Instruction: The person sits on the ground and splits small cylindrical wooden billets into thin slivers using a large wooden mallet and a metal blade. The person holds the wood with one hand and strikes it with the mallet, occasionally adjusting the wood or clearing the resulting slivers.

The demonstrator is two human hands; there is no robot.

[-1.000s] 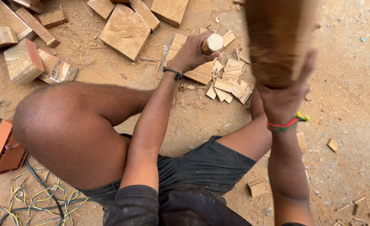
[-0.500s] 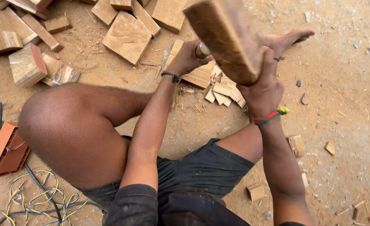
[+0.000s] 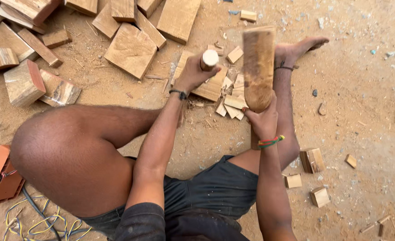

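I sit on sandy ground with my legs spread. My left hand [image 3: 193,73] grips a round wooden handle [image 3: 209,59], held upright over a flat wooden board [image 3: 213,87] between my legs. My right hand [image 3: 262,118] holds a thick wooden mallet [image 3: 257,67] by its lower end, raised upright and blurred, just right of the handle. Several small split wood pieces [image 3: 232,100] lie around the board.
A pile of wooden blocks and planks [image 3: 130,49] lies at the upper left. A red brick-like block [image 3: 1,176] and loose coloured wires [image 3: 32,221] sit at the lower left. Small wood cubes [image 3: 312,159] lie at the right beside my leg. My bare foot [image 3: 302,47] rests beyond the mallet.
The mallet has swung down and away from the camera, from close and high to upright beside the handle. My left hand stays on the handle.
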